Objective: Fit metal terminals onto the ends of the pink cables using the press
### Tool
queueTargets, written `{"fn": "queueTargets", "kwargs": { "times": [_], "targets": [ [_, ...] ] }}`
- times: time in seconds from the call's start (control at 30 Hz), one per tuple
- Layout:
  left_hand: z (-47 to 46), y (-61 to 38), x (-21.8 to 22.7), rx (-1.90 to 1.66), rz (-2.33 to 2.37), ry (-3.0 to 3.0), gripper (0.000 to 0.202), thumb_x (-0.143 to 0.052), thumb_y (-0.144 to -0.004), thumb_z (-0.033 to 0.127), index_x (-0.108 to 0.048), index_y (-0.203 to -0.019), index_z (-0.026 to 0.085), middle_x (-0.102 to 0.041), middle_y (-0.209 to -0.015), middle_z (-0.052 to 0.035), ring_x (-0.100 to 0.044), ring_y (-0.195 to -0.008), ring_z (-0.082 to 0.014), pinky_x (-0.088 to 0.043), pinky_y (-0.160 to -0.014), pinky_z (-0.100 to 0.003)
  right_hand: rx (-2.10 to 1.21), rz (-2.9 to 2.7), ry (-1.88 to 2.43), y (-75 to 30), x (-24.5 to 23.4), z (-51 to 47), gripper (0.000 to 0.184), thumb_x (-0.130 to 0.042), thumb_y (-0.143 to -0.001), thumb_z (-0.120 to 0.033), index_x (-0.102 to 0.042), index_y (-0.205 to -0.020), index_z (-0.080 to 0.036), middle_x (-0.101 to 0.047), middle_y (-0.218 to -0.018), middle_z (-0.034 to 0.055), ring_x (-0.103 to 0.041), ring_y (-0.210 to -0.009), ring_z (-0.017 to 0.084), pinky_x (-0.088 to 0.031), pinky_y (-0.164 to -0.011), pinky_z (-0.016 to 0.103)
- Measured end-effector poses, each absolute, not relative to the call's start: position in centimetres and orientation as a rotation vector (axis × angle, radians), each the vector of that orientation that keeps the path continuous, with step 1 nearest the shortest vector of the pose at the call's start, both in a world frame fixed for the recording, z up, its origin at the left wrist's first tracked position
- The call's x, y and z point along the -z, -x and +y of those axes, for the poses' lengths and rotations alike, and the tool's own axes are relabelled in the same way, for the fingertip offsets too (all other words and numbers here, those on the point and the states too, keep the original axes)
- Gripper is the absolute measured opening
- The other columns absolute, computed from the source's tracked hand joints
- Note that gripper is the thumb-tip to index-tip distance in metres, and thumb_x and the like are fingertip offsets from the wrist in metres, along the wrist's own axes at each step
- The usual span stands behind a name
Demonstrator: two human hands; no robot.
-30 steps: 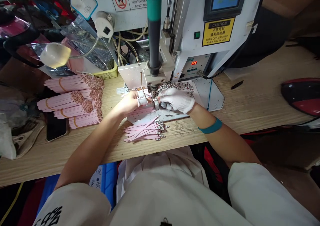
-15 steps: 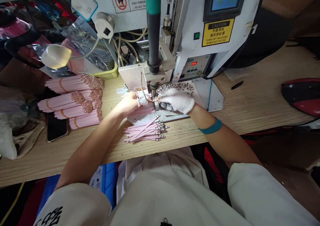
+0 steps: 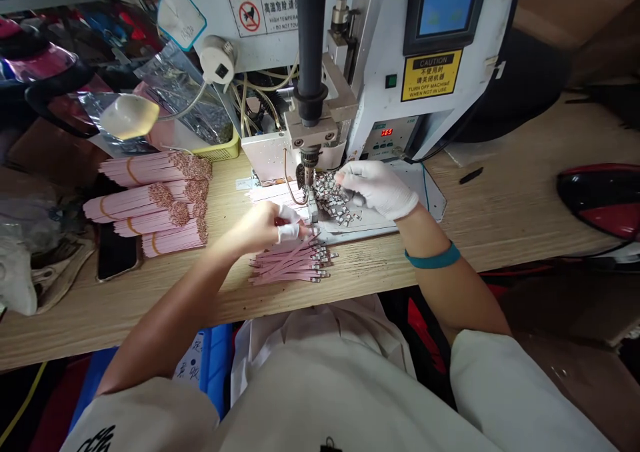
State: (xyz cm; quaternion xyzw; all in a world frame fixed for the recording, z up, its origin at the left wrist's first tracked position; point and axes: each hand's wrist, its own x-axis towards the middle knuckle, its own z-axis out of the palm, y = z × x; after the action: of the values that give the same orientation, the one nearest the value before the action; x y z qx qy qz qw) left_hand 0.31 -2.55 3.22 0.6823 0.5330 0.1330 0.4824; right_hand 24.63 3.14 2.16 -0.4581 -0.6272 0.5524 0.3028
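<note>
Fingers of left hand (image 3: 265,229) pinching a pink strip (image 3: 305,231); gloved right fingers (image 3: 350,177) spread open.

On the bench (image 3: 500,199), bundled wires (image 3: 155,202) toward the left, a phone (image 3: 116,252) just beside them, a basket (image 3: 215,151) behind them, loose wires (image 3: 293,264) mid-bench, and behind those a machine (image 3: 380,59), a lamp (image 3: 129,117) to its left

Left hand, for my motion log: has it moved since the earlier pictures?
Yes: the left hand has dropped away from the machine's head, toward the pile of pink strips.
</note>
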Motion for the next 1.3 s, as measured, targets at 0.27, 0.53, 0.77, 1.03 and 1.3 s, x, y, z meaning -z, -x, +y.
{"fn": "queueTargets", "kwargs": {
  "times": [0.27,0.53,0.77,1.03,1.3],
  "targets": [
    [-6.6,1.3,-3.4,-0.48,1.999,-2.17,0.017,-0.056,-0.084,0.028,-0.07,-0.081,0.019,-0.062,-0.065,-0.0019,-0.052,-0.058,-0.0148,-0.031,-0.055,-0.026,-1.173,-1.824,1.286,-26.4,-2.5,3.7,0.018,-0.064,-0.085,-0.034,-0.064,-0.079,-0.018,-0.058,-0.065,-0.001,-0.052,-0.051,0.01,-0.035,-0.044,0.023],
    [-5.0,1.9,-2.4,-0.426,1.897,-2.228,0.024,-0.06,-0.083,0.033,-0.06,-0.064,0.018,-0.051,-0.056,-0.0014,-0.041,-0.053,-0.014,-0.026,-0.055,-0.027,-0.762,-2.265,1.338,-24.1,-0.3,3.9,0.012,-0.065,-0.08,-0.019,-0.076,-0.083,-0.019,-0.074,-0.088,0.0042,-0.066,-0.087,0.022,-0.046,-0.078,0.033],
    [-1.7,-0.4,-1.4,-0.227,1.561,-2.169,0.013,-0.054,-0.07,0.014,-0.067,-0.07,0.016,-0.062,-0.071,-0.007,-0.051,-0.06,-0.0166,-0.038,-0.059,-0.026,-0.631,-2.302,1.369,-23.0,0.9,3.8,0.01,-0.066,-0.08,-0.018,-0.075,-0.085,-0.017,-0.073,-0.093,0.0081,-0.063,-0.088,0.024,-0.045,-0.079,0.035],
    [-1.0,-0.6,-1.9,-0.194,1.599,-2.042,0.013,-0.052,-0.062,0.006,-0.061,-0.059,0.015,-0.055,-0.057,-0.0034,-0.043,-0.051,-0.0132,-0.034,-0.055,-0.025,-0.862,-2.086,1.307,-23.2,-0.4,3.3,0.007,-0.066,-0.078,-0.02,-0.07,-0.081,-0.016,-0.072,-0.082,0.0041,-0.063,-0.078,0.019,-0.046,-0.075,0.032],
    [-0.3,0.2,-2.6,-0.281,1.548,-2.068,0.012,-0.052,-0.067,0.014,-0.063,-0.062,0.015,-0.063,-0.07,-0.0058,-0.051,-0.061,-0.0153,-0.037,-0.06,-0.025,-1.541,-1.646,1.3,-22.9,-0.9,2.8,0.006,-0.069,-0.079,-0.019,-0.064,-0.082,-0.015,-0.059,-0.057,-0.0014,-0.051,-0.047,0.01,-0.037,-0.041,0.021]
  ]
}}
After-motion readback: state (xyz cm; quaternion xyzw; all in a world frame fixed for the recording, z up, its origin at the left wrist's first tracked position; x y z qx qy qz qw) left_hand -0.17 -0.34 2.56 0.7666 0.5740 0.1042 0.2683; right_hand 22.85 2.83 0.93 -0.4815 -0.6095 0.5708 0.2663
